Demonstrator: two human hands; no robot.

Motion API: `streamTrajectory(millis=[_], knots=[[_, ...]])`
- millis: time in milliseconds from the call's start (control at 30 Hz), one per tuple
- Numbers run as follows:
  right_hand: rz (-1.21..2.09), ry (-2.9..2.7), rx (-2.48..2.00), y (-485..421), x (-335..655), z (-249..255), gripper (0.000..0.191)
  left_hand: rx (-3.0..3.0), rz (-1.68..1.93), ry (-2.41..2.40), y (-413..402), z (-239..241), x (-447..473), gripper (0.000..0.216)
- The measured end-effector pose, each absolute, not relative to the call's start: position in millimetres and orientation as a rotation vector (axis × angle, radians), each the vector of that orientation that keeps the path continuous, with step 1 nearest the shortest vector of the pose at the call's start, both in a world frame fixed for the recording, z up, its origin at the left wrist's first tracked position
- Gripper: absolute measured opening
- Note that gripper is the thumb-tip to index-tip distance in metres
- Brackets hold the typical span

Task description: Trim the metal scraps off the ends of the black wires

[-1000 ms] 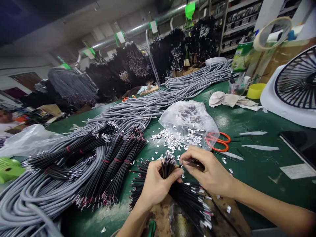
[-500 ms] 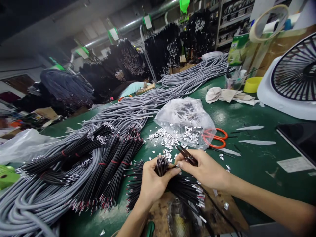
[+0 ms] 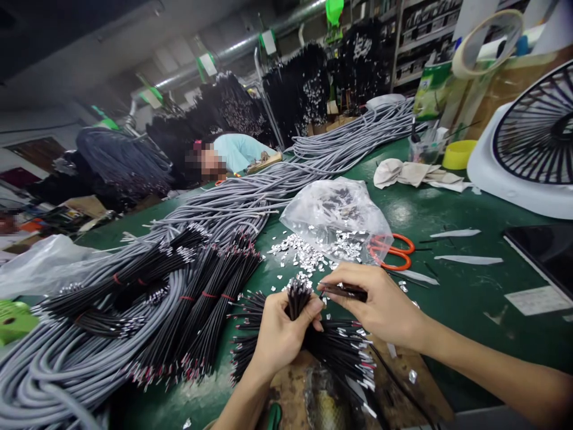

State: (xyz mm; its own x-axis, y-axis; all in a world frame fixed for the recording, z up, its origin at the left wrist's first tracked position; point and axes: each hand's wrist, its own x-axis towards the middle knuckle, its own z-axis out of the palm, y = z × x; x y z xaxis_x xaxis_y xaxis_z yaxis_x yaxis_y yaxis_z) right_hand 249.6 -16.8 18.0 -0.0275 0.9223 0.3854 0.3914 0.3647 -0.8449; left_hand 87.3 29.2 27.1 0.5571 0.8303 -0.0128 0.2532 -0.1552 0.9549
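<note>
My left hand (image 3: pixel 284 331) is closed round a bunch of black wires (image 3: pixel 298 301), their pale ends standing up above the fist. Close beside it, my right hand (image 3: pixel 376 301) grips a dark, slim tool that looks like tweezers (image 3: pixel 347 291). The tool's tips are at the left thumb and the wire bunch; what lies between them is too small to make out. Below the hands, more black wires (image 3: pixel 340 349) with silver and reddish ends fan out to both sides. Small silver metal pieces (image 3: pixel 298 251) lie scattered just beyond the hands.
A clear plastic bag (image 3: pixel 335 206) and orange-handled scissors (image 3: pixel 396 251) lie ahead. Bundled black wires (image 3: pixel 197 310) and grey cables (image 3: pixel 49 370) cover the left. A white fan (image 3: pixel 510 161) and dark tablet-like device (image 3: pixel 546 251) stand right. Across the table is another person (image 3: pixel 242 152).
The right hand has turned, bringing the tool from pointing up and away to lying nearly level, its tips at the wire bunch. The person across the table has come further into view.
</note>
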Motion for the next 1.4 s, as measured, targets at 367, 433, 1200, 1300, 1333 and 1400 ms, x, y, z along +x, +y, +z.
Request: streamTrajectory(millis=[367,433,1200,1300,1333,1400], knots=[[1.004,-1.550,-1.245,-16,248,16,0.011,1.683,0.687,1.005,30,19,90,0.024],[1.018,-1.553,-1.222,-16,249,16,0.012,1.695,0.682,1.016,30,19,89,0.025],[0.085,-1.624,-1.698,-6,274,16,0.018,1.664,0.845,1.137,38,21,90,0.025],[-0.005,-1.600,-1.768,-2,287,19,0.019,1.722,0.817,1.083,42,20,90,0.027],[0.017,-1.608,-1.735,-1,288,19,0.020,1.748,0.801,1.062,42,20,91,0.029],[0.115,-1.660,-1.581,-3,283,17,0.024,1.795,0.790,1.032,43,19,91,0.029]])
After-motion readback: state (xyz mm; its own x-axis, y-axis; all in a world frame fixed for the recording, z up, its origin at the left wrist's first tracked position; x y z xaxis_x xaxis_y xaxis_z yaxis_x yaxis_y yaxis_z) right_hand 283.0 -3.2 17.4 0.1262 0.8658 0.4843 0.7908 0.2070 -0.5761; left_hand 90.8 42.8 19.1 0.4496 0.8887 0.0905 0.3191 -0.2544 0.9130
